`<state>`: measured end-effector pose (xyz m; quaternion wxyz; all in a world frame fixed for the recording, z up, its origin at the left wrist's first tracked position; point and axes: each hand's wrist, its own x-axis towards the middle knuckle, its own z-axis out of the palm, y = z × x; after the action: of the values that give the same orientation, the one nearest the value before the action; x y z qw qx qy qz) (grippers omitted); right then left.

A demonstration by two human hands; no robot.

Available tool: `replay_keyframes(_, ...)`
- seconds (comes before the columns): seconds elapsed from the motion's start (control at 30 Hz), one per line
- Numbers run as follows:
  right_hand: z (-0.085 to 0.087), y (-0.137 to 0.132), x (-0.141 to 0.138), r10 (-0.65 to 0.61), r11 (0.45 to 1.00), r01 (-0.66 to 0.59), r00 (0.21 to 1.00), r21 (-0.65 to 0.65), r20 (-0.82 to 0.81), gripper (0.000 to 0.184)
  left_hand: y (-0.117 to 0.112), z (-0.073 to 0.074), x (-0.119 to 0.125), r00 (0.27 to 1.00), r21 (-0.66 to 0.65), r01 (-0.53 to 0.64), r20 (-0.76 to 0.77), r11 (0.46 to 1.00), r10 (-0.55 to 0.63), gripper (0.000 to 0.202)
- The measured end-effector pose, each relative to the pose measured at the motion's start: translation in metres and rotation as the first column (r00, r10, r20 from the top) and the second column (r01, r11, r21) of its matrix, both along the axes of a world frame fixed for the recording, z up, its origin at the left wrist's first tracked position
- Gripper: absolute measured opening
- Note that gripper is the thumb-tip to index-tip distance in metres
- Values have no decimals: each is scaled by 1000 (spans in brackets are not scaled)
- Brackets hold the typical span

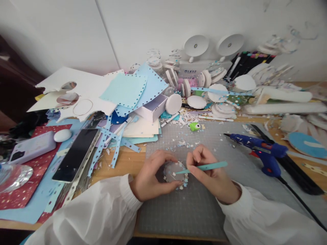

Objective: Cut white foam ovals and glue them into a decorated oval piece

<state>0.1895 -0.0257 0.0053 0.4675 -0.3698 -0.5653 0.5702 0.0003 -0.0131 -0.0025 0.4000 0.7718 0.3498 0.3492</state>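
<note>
over one grey mat (178,212), left grip (153,175) around one disc (171,170), right grip (209,177) around one pointed teal tool (214,165)

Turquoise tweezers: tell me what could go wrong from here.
The turquoise tweezers in the right hand point at the round piece in the left hand; a slip might knock small stars on its rim askew. Loose stars lie on the grey mat, so a hand could brush them away. The cord of the glue gun runs near the right sleeve, so an arm movement might snag it.
</note>
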Motion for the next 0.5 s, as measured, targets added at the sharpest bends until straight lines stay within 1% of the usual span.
replay_keyframes(0.1, 0, 0, 0, 9, 1000, -9, 1000, -9, -7, 26, 0, -1, -1, 1000, 23, 6, 11, 1000, -6, 40)
replay_keyframes(0.2, 0, 0, -1, 21, 1000, -21, 1000, -16, -6, 26, 0, 0, -1, 999, 48, 39, 36, 998, -40, 40)
replay_keyframes(0.5, 1, -1, 0, 33, 999, -32, 999, -28, 28, 29, -1, 1, -2, 997, 15, 55, 58, 998, -56, 41)
